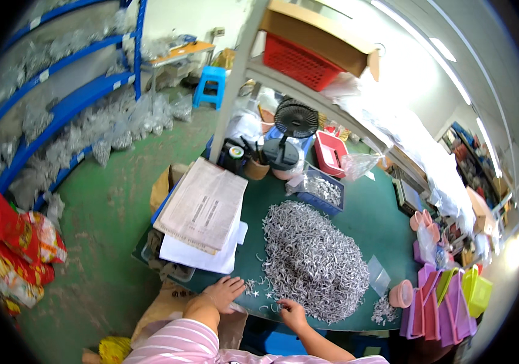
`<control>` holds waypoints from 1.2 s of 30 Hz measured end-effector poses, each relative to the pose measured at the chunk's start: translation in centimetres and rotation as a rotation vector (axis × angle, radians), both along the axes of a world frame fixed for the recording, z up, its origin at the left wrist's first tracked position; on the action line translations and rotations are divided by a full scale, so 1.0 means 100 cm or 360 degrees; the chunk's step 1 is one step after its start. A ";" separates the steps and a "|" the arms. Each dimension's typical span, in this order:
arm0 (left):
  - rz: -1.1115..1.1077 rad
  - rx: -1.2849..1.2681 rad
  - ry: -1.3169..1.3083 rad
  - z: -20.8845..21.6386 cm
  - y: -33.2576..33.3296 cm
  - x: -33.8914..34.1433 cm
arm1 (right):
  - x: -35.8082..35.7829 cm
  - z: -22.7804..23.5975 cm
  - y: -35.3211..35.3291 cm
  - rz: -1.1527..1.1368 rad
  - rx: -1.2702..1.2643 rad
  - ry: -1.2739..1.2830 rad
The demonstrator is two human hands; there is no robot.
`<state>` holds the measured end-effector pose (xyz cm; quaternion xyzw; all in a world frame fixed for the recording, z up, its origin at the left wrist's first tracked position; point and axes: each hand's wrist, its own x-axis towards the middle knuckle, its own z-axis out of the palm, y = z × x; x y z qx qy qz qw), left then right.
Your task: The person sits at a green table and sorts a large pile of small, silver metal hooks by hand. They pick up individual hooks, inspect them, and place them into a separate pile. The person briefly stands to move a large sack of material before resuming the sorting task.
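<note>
A: Where do we have the bits, relative to our fingers?

B: A few loose bits (253,290) lie on the bench (374,212), between our hands. Our left hand (223,294) rests palm down at the near edge, fingers slightly spread, tips just beside them. Our right hand (293,314) is curled, its fingertips close to more bits; we cannot tell whether they pinch one. Just past both hands spreads the grey pile (314,261).

A: And the surface, then the room?

B: Our bench is green, with papers (205,200) to the left of the pile and a blue tray (323,205) of bits behind it. Past that stand a fan (296,118) and a red tray (327,145). Beyond, we see a green floor (132,182), a blue rack (92,97) holding clear bags (111,130) and a blue stool (211,74) near the far wall.

A: What can we count?

B: Nearest, two hands; one small heap (384,311) at the right, beside one pink cup (400,297); one big pile; one blue tray; one red tray; one fan; farthest, one stool.
</note>
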<state>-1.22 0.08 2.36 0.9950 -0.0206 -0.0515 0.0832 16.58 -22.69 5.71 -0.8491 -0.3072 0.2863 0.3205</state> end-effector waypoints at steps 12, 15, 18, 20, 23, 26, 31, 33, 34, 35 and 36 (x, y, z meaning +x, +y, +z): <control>0.0059 -0.0324 -0.0276 -0.015 0.006 -0.005 | -0.022 -0.002 0.032 0.0357 -0.0248 -0.0052; 0.0061 -0.0413 -0.0352 -0.020 0.009 -0.007 | -0.032 0.004 0.055 0.0297 -0.0242 -0.0007; 0.0054 -0.0424 -0.0367 -0.023 0.013 -0.007 | -0.043 0.019 0.072 0.0224 -0.0221 0.0161; 0.0036 -0.0398 -0.0406 -0.028 0.009 -0.003 | -0.046 0.030 0.075 0.0121 -0.0161 0.0256; 0.0017 -0.0368 -0.0394 -0.031 0.004 0.003 | -0.034 0.027 0.062 -0.0195 -0.0005 0.0334; 0.0034 -0.0452 -0.0442 -0.037 0.000 0.005 | -0.026 0.028 0.057 -0.0441 0.0223 0.0567; 0.0080 -0.0491 -0.0511 -0.044 0.008 0.003 | -0.034 0.036 0.062 -0.0647 0.0346 0.0728; 0.0103 -0.0512 -0.0387 -0.031 0.007 0.004 | -0.037 0.037 0.051 -0.0694 0.0397 0.0828; 0.0101 -0.0510 -0.0376 -0.028 0.006 0.003 | -0.039 0.036 0.047 -0.0726 0.0432 0.0854; 0.0096 -0.0502 -0.0368 -0.026 0.005 0.003 | -0.042 0.036 0.043 -0.0759 0.0475 0.0878; 0.0104 -0.0495 -0.0360 -0.025 0.006 0.003 | -0.043 0.035 0.039 -0.0779 0.0512 0.0908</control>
